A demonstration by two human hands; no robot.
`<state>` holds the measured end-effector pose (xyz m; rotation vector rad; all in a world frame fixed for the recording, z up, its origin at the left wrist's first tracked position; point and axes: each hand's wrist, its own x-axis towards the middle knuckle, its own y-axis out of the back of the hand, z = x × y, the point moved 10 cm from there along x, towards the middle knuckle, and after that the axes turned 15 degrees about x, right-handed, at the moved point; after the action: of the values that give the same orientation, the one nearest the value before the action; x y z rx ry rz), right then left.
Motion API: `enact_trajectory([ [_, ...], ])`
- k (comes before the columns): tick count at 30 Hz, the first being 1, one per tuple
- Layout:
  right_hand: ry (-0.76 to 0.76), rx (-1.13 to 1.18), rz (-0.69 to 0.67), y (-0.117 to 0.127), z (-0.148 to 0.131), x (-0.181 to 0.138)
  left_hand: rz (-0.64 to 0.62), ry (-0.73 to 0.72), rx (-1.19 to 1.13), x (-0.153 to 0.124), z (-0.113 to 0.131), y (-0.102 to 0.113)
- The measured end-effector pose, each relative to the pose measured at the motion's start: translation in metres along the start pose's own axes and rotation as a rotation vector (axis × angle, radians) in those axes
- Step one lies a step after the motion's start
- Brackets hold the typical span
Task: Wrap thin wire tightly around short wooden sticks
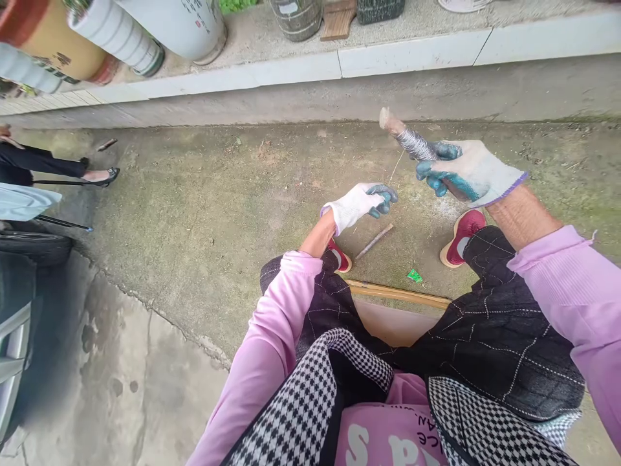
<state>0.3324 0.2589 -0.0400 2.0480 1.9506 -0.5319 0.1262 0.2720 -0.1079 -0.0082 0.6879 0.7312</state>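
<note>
My right hand [466, 169], in a white work glove with blue-green coated fingers, is closed around a short stick wound with silvery wire [416, 144]. The stick's pale, bare end points up and to the left. A thin strand of wire [396, 164] runs down from the winding towards my left hand [365, 203]. That hand wears a matching glove, and its fingers are pinched together at the strand's lower end. My left hand is lower than the wound stick and to its left. The gloves hide the fingertips and the stick's lower part.
Between my red shoes [468, 234] lie a thin stick [374, 241] and a green wrapper [414, 276]. A wood-edged seat [398, 292] is under me. Potted plants [177, 29] line the tiled ledge [388, 63] ahead. At left are another person's leg [58, 168] and a car wheel [17, 349].
</note>
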Motion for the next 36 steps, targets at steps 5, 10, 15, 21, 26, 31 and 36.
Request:
enact_trajectory([
  [5, 0.013, -0.847, 0.007, -0.002, 0.001, 0.012, -0.068, -0.047, 0.146, -0.012, 0.01, -0.018],
  [10, -0.079, -1.202, -0.264, -0.021, 0.038, 0.017, -0.005, -0.048, 0.319, -0.012, 0.003, 0.0],
  [15, -0.221, -0.923, -0.588, -0.033, 0.069, -0.008, 0.051, -0.103, 0.381, -0.006, -0.002, 0.015],
  [21, -0.13, -0.292, -0.459, -0.026, 0.029, -0.017, 0.035, -0.075, 0.076, 0.003, 0.009, 0.004],
  [26, -0.066, -0.115, -0.139, -0.019, 0.012, -0.002, 0.054, -0.041, 0.097, 0.005, 0.011, -0.01],
  [31, -0.14, 0.02, -0.145, -0.041, 0.028, -0.009, 0.127, -0.113, 0.327, 0.007, 0.005, -0.005],
  [36, -0.2, 0.232, -0.264, -0.056, 0.03, -0.024, 0.192, -0.176, 0.464, 0.007, 0.007, 0.006],
])
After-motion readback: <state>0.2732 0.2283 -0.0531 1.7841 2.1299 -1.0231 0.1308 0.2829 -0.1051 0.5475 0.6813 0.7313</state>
